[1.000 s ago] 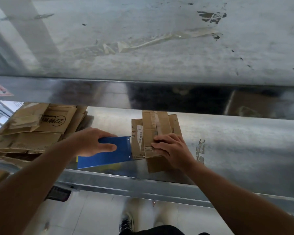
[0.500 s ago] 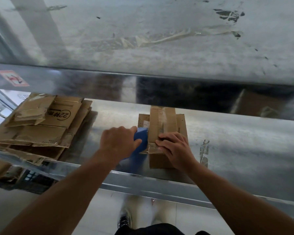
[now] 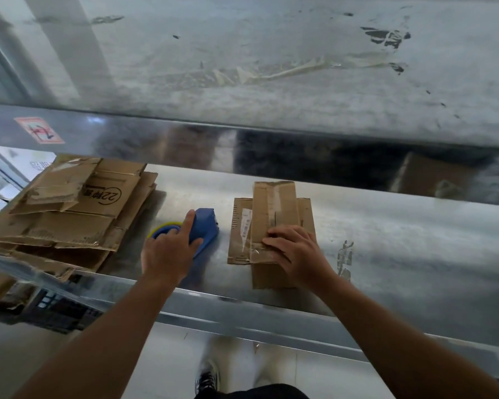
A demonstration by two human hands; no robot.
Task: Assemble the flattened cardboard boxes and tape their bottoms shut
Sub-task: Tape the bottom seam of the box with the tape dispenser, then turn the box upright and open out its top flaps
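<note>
The small box [image 3: 272, 226] lay on the metal table [image 3: 401, 240] under the right hand [image 3: 297, 251]. That hand's fingers were spread and nearly flat, pressing a strip of clear tape [image 3: 254, 250] down at the end of the box nearest the person. Side flaps stuck out past the fingers on both sides, and the one toward the other hand carried a white label [image 3: 245, 223].

The left hand [image 3: 167, 251] was closed round the blue tape dispenser [image 3: 203, 228], with the forefinger stretched along its top. The dispenser sat on the table just beside the box without touching it. Beyond that hand, away from the box, lay the stack of flattened boxes [image 3: 69, 211], not yet assembled.

The likely trouble was the seal. If the right hand lifted before the tape was rubbed down, the strip could peel or wrinkle and the bottom flaps could spring apart. Those loose side flaps could also catch as the box was turned.

The box showed only closed faces, so whether anything was inside could not be told.
</note>
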